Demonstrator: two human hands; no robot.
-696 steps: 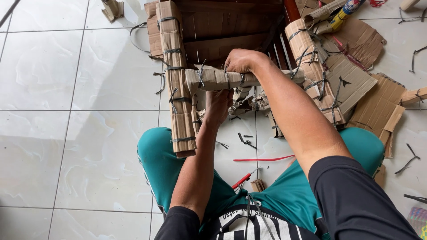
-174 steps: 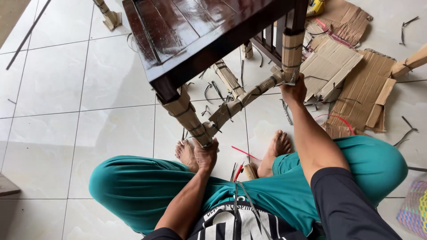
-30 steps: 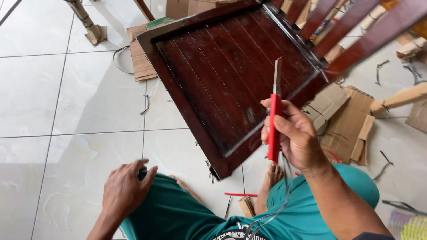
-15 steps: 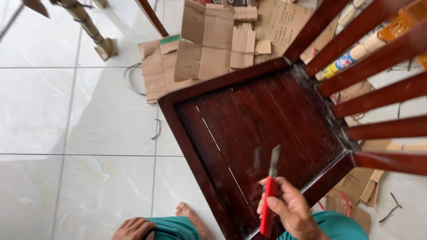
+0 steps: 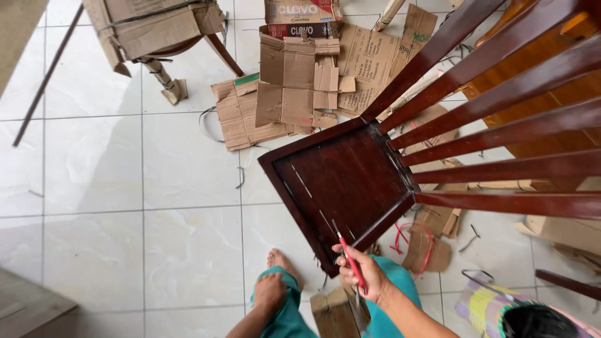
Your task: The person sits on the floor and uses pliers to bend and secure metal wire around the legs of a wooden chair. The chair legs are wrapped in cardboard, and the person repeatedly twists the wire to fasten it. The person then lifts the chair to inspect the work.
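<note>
Red-handled cutter [image 5: 352,261] gripped in right hand [image 5: 365,275] points toward eleven o'clock at chair seat [image 5: 341,181]; left hand [image 5: 270,292] rests loosely closed on knee, farther away.

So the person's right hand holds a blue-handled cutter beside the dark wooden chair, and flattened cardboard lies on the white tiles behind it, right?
Not quite: the cutter in the right hand has a red handle, not a blue one, as the head view shows. The rest holds: the hand is beside the dark wooden chair, and flattened cardboard lies on the white tiles behind it.
</note>
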